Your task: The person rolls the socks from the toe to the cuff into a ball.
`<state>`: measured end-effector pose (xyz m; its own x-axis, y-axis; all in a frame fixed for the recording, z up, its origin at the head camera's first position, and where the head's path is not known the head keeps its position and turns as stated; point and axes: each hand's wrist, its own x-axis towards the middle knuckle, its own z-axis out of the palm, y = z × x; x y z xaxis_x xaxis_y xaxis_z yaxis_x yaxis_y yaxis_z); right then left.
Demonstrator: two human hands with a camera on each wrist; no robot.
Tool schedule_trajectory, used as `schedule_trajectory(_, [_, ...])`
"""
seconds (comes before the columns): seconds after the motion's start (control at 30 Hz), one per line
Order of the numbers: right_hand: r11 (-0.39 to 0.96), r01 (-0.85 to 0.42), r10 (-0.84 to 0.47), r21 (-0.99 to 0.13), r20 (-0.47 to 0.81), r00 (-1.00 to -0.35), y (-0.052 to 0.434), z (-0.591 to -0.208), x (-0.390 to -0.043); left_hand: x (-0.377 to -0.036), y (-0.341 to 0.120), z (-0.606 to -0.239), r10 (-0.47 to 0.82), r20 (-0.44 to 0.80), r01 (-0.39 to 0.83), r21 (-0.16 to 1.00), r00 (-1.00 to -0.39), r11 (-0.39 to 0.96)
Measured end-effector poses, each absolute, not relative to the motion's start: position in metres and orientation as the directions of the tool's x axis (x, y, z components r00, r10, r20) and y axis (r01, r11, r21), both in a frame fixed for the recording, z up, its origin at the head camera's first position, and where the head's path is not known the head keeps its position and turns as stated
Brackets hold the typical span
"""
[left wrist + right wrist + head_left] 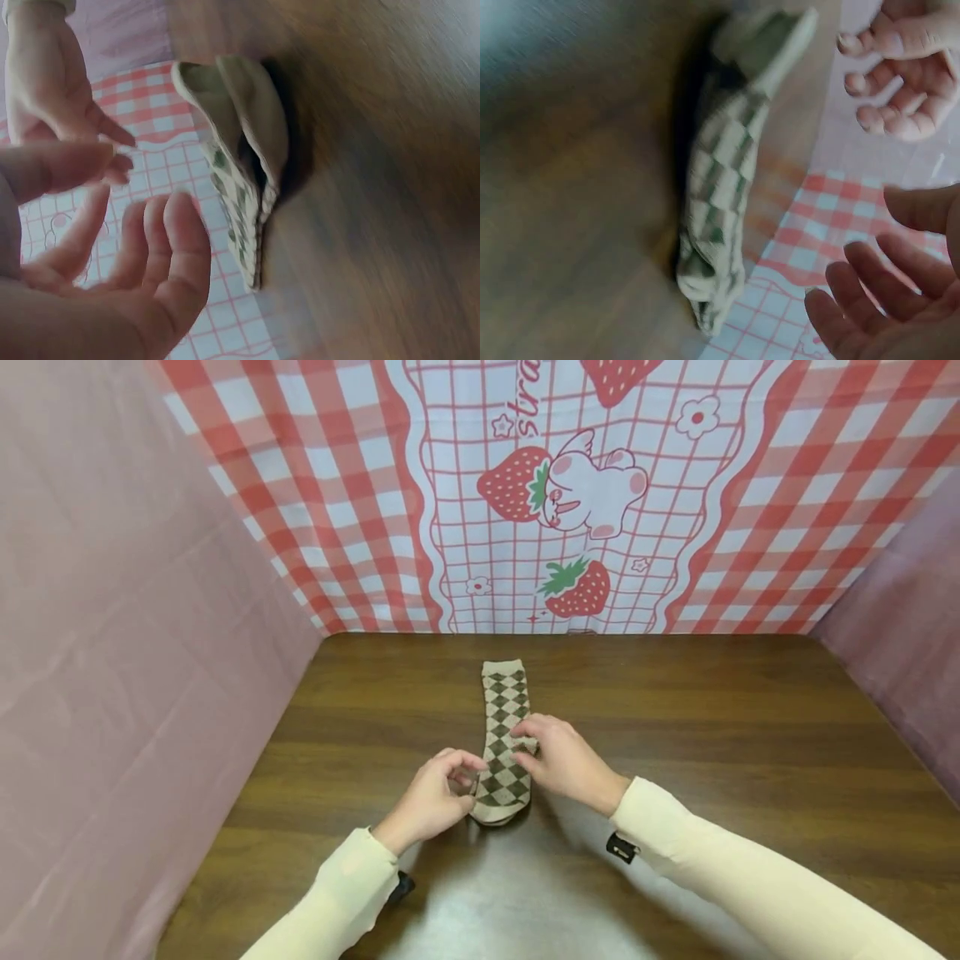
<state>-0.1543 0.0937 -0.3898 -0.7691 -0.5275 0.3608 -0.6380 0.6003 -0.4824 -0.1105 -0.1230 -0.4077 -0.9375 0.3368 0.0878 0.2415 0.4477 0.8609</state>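
Note:
A pair of beige socks [503, 706] with a dark green diamond pattern lies stacked on the wooden table, cuffs toward the back wall and toes toward me. In the left wrist view, two layers of the socks [259, 112] part slightly at the toe end. My left hand [437, 793] is beside the toe end on the left, fingers loosely bent and holding nothing. On the other side, my right hand [568, 762] hovers by the middle of the socks, thumb and fingers apart. Both wrist views show a gap between the hands and the socks [724, 165].
The brown wooden table [712, 735] extends around the socks. Behind it hangs a red-and-white checked cloth [360, 510] with strawberries. Pink cloth [150, 610] hangs at the left, and a purplish cloth [900, 635] at the right.

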Motion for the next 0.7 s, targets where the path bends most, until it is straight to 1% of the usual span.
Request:
schedule_trajectory(0.13, [0.538, -0.707, -0.641, -0.459, 0.322, -0.697, 0.095, -0.400, -0.142, -0.108, -0.125, -0.409, 0.411, 0.114, 0.312, 0.833, -0.905, 0.456])
schedule_trajectory(0.27, [0.508, -0.727, -0.702, -0.461, 0.268, -0.660, 0.091, -0.410, -0.134, -0.106, -0.125, -0.414, 0.460, 0.124, 0.370, 0.786, -0.879, 0.495])
schedule_trajectory(0.53, [0.517, -0.719, -0.725, -0.465, 0.208, -0.656, 0.085, -0.422, -0.125, -0.105, -0.124, -0.420, 0.533, 0.139, 0.473, 0.676, -0.835, 0.565])
schedule_trajectory(0.7, [0.539, -0.713, -0.729, -0.449, 0.177, -0.662, 0.083, -0.427, -0.124, -0.105, -0.122, -0.421, 0.554, 0.114, 0.487, 0.643, -0.824, 0.591])
